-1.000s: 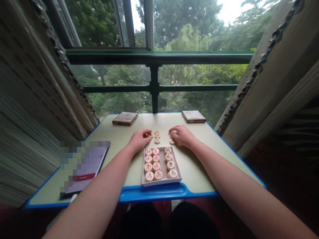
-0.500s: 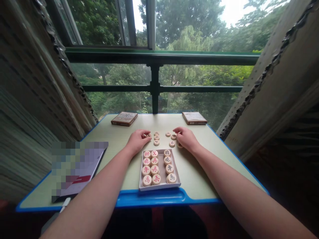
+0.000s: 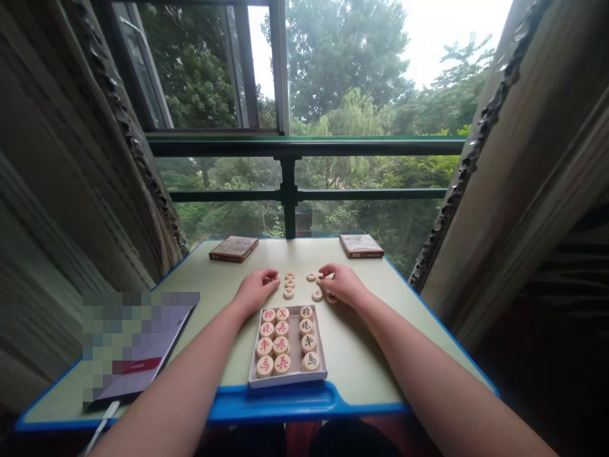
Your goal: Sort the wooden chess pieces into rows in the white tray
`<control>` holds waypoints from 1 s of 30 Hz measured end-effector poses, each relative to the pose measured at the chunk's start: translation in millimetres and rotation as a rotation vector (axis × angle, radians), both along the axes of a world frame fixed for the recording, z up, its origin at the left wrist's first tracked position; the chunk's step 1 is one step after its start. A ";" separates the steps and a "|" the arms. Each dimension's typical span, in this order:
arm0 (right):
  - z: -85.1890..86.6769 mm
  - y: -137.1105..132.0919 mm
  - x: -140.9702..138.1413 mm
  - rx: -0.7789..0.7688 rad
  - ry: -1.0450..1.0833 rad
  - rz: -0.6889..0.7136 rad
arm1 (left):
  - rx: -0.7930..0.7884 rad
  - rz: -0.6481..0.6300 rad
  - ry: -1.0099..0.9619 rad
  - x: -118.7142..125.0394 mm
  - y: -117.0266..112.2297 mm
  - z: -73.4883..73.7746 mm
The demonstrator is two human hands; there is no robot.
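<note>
On the table beyond the box, my left hand [image 3: 255,291] has its thumb and fingers closed on a wooden Chinese chess piece [image 3: 277,278]. Just right of it, several loose black-marked pieces [image 3: 288,292] form a short column. My right hand [image 3: 343,284] pinches another Chinese chess piece [image 3: 320,280] between thumb and forefinger, its face partly covered. Around that hand lie more loose pieces [image 3: 317,294], one of them partly under the palm. Nearer to me, a shallow open box [image 3: 291,381] holds two columns of red-marked pieces [image 3: 265,346] and one of black-marked pieces [image 3: 309,343], with a gap between.
Two flat brown boxes stand at the table's far edge, one at left [image 3: 234,248] and one at right [image 3: 361,245]. A purple-grey laptop-like slab [image 3: 164,355] with a white cable [image 3: 108,412] lies at left. Curtains [image 3: 495,158] flank the window.
The whole view has tilted up and shifted slightly. My right thumb and forefinger have come round a piece at their tips. My left hand stays on its piece.
</note>
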State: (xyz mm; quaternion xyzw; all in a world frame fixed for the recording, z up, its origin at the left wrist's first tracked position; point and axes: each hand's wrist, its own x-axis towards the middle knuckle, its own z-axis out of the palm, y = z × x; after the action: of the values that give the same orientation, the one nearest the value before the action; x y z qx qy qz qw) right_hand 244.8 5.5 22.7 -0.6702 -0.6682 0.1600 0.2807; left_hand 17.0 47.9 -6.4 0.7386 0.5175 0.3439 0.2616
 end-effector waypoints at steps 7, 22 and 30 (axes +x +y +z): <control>-1.7 2.0 4.4 0.057 -0.162 0.064 | -0.170 0.018 -0.054 8.0 9.7 12.4; -2.3 7.4 11.8 -0.005 -0.143 -0.014 | 0.060 0.113 0.127 9.2 26.8 2.7; 0.0 4.0 7.3 0.004 -0.173 0.111 | 0.041 -0.095 0.002 21.5 25.5 3.4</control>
State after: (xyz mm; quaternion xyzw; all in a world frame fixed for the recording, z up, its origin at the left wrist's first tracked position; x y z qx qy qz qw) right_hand 252.0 9.5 22.7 -0.6429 -0.7264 0.1153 0.2139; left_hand 38.5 73.4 -3.0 0.7680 0.4748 0.3409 0.2618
